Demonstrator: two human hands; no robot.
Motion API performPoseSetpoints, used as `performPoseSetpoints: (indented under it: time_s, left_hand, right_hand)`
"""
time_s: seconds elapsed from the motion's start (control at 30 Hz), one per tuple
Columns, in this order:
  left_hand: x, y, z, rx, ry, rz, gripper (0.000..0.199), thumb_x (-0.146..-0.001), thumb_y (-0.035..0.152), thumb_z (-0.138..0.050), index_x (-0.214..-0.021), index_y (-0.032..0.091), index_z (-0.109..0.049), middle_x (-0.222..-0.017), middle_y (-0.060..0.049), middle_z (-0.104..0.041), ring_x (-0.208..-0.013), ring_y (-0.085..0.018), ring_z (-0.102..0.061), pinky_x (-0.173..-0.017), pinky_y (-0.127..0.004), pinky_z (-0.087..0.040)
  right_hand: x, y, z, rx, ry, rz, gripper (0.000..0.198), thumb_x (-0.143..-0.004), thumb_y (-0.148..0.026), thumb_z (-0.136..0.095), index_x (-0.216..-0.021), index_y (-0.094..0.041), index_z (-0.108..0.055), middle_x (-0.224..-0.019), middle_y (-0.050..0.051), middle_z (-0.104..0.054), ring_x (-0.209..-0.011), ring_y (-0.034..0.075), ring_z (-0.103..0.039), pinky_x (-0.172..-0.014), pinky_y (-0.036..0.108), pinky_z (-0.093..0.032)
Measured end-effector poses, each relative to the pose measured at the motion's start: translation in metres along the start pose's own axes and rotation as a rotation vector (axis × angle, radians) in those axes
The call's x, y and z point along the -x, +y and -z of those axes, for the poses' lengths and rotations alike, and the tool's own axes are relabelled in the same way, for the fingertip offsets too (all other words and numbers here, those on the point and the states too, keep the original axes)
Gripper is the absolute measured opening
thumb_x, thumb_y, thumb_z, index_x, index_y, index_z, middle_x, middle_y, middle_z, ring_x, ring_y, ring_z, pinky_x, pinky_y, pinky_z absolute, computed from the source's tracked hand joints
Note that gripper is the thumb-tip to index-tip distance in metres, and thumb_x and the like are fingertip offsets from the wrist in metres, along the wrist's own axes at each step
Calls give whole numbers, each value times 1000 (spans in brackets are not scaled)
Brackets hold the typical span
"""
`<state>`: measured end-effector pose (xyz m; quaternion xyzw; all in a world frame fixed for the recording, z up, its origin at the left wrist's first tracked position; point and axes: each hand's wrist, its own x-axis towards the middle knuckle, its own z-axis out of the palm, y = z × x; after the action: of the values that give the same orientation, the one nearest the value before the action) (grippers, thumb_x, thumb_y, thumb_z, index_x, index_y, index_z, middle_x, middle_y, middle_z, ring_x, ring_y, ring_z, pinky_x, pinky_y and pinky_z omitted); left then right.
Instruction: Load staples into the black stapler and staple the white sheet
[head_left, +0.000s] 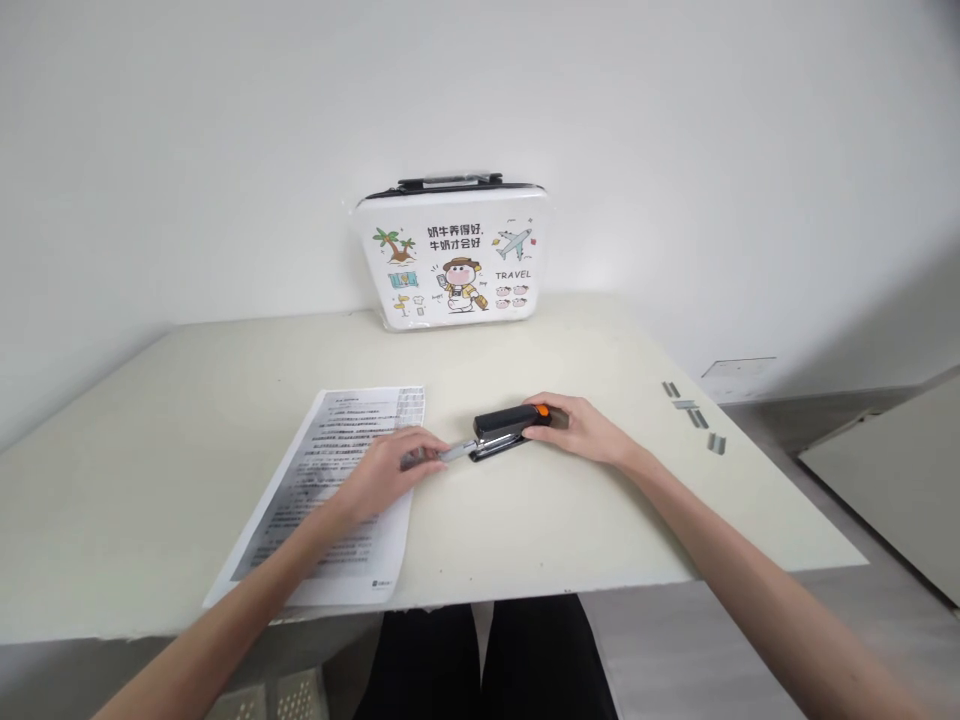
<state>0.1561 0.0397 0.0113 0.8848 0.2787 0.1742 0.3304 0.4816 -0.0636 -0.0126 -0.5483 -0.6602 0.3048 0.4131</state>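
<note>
A black stapler (510,421) with an orange patch at its rear lies on the table, its front toward the left. My right hand (574,425) is closed around its rear end. At its front, a grey metal staple tray (459,451) sticks out to the left. My left hand (394,463) pinches the outer end of that tray between thumb and fingers; whether staples lie in it I cannot make out. Beneath my left hand and forearm lie printed sheets of paper (300,490), partly covered by them.
Several strips of staples (686,405) lie near the right edge of the pale table (600,530). A white case (457,255) with cartoon prints and a black handle stands against the wall at the back. My legs are under the front edge.
</note>
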Motion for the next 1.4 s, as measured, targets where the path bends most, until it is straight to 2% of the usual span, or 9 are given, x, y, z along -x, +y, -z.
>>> performPoseSetpoints:
  time_s: [0.2, 0.4, 0.57, 0.8, 0.9, 1.03, 1.2, 1.3, 1.4]
  left_hand:
    - [-6, 9, -9, 48, -34, -116, 22, -89, 45, -81, -98, 26, -78, -105, -5, -75, -98, -23, -69, -89, -34, -51]
    - [-34, 14, -19, 40, -44, -80, 37, -82, 56, -84, -87, 22, -71, -91, -2, -71, -86, -21, -66, -79, -31, -49]
    - [-38, 10, -22, 50, -39, -72, 43, -79, 62, -84, -84, 22, -69, -87, -2, -69, -81, -20, -64, -76, -30, -48]
    - [-44, 5, -24, 4, -47, -94, 42, -86, 62, -79, -85, 21, -67, -80, 0, -67, -73, -18, -62, -68, -29, -44]
    - [-42, 7, -21, -60, -41, -95, 40, -88, 59, -78, -93, 22, -67, -87, -1, -69, -78, -20, -63, -72, -31, -46]
    - [-13, 10, -5, -227, 26, -83, 47, -90, 55, -79, -122, 24, -63, -117, -7, -69, -106, -27, -67, -95, -40, -51]
    - [69, 1, 30, -432, -14, -112, 45, -105, 47, -59, -147, 31, -52, -154, -7, -55, -144, -30, -50, -119, -50, -42]
    - [116, -1, 39, -570, -82, -150, 72, -102, 55, -63, -164, 34, -34, -170, -6, -40, -156, -34, -36, -123, -54, -39]
    - [141, 3, 32, -679, -102, -166, 84, -103, 55, -59, -171, 30, -17, -174, -7, -31, -161, -36, -27, -125, -55, -36]
  right_hand:
    - [5, -6, -6, -118, -130, -16, 40, -87, -53, -76, -114, -24, -73, -114, 6, -77, -105, 26, -71, -96, 40, -56]
    - [5, -3, -11, -78, -77, 24, 40, -89, -56, -74, -113, -24, -75, -116, 6, -78, -105, 27, -70, -96, 42, -57]
    - [6, 2, -13, -52, -43, 32, 38, -89, -55, -74, -112, -25, -75, -117, 6, -77, -105, 28, -69, -96, 40, -56]
    - [8, 0, -15, -64, -11, 37, 41, -89, -56, -74, -114, -24, -74, -113, 7, -78, -105, 29, -70, -96, 42, -57]
    - [7, -3, -15, -58, 10, 33, 41, -89, -55, -74, -115, -24, -73, -114, 7, -78, -105, 29, -71, -96, 42, -57]
    - [7, -6, -15, -27, -5, 23, 38, -89, -52, -73, -115, -24, -73, -114, 6, -78, -103, 28, -70, -95, 42, -57]
    - [8, -10, -13, 31, -2, 31, 34, -91, -47, -71, -117, -26, -73, -115, 5, -78, -104, 27, -71, -94, 42, -57]
    - [9, -12, -17, 68, 3, 49, 32, -92, -44, -71, -118, -26, -72, -116, 4, -78, -102, 26, -71, -93, 41, -57]
    - [9, -14, -26, 88, 19, 65, 31, -92, -46, -72, -116, -27, -72, -113, 5, -78, -98, 25, -71, -89, 41, -57]
